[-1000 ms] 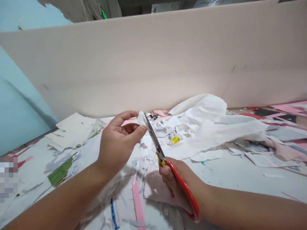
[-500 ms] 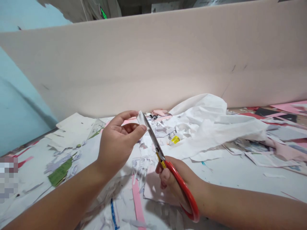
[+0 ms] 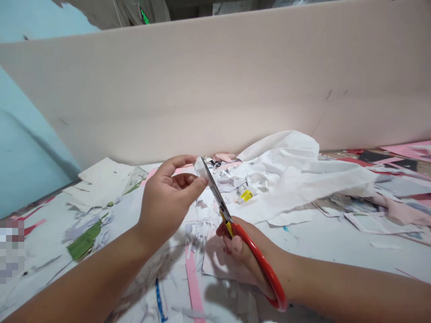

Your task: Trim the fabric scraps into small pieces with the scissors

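My left hand point(image 3: 164, 199) pinches a small white piece of paper point(image 3: 200, 167) between thumb and forefinger, held up over the table. My right hand point(image 3: 247, 255) grips red-handled scissors point(image 3: 259, 264) with a yellow pivot. Their blades point(image 3: 213, 190) point up and away and meet the edge of the paper at the tips. The blades look closed together on the paper. Paper scraps lie all over the table under both hands.
A tall beige cardboard wall point(image 3: 215, 85) stands across the back of the table. A crumpled white sheet point(image 3: 296, 175) lies right of centre, with a small yellow-labelled bottle point(image 3: 245, 195) beside it. Pink strips point(image 3: 192, 282), a green slip point(image 3: 84, 242) and black and pink offcuts point(image 3: 387, 159) litter the surface.
My right hand has shifted slightly on the scissor handles and the blades have closed a little along the paper. My left hand has held its place.
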`<move>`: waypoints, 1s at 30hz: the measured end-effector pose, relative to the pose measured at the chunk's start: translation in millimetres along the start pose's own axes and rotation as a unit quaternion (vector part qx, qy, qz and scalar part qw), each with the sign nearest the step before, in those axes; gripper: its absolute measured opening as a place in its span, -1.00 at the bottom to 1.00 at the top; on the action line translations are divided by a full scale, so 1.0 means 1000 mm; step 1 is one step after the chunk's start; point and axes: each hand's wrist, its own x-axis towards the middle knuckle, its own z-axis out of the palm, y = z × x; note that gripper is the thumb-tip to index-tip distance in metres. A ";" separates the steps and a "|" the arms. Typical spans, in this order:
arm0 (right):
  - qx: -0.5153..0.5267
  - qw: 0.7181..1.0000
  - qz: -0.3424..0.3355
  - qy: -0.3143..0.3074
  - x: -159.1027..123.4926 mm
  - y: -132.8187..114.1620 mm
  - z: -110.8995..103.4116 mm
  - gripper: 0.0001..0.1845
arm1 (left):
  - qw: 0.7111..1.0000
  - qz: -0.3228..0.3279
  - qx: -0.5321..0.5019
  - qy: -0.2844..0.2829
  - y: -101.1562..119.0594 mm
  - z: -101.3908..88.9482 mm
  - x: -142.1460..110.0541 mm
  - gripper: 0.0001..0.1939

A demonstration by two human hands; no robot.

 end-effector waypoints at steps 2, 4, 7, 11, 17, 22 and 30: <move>-0.012 1.000 0.005 0.013 0.000 0.001 0.001 -0.43 | 1.000 0.001 0.014 -0.004 0.001 0.001 -0.001 -0.63; -0.029 0.999 0.008 0.019 0.000 0.001 0.000 -0.44 | 1.000 0.006 0.023 -0.001 0.001 0.001 -0.002 -0.62; -0.033 0.999 0.024 0.024 0.001 0.003 -0.001 -0.45 | 0.999 0.009 0.035 0.004 0.001 0.002 -0.003 -0.59; -0.024 0.998 0.045 0.031 0.001 0.007 0.000 -0.46 | 0.999 0.004 0.046 -0.004 0.000 0.001 -0.003 -0.57; -0.019 0.997 0.056 0.049 0.004 0.009 0.002 -0.47 | 0.997 0.021 0.068 0.000 -0.001 0.000 -0.003 -0.59; -0.040 0.996 0.054 0.060 0.005 0.006 0.002 -0.45 | 0.997 0.022 0.073 -0.010 0.000 0.000 -0.002 -0.57; -0.040 0.994 0.075 0.066 0.004 0.000 0.001 -0.41 | 0.998 0.016 0.059 0.003 0.003 0.002 -0.002 -0.55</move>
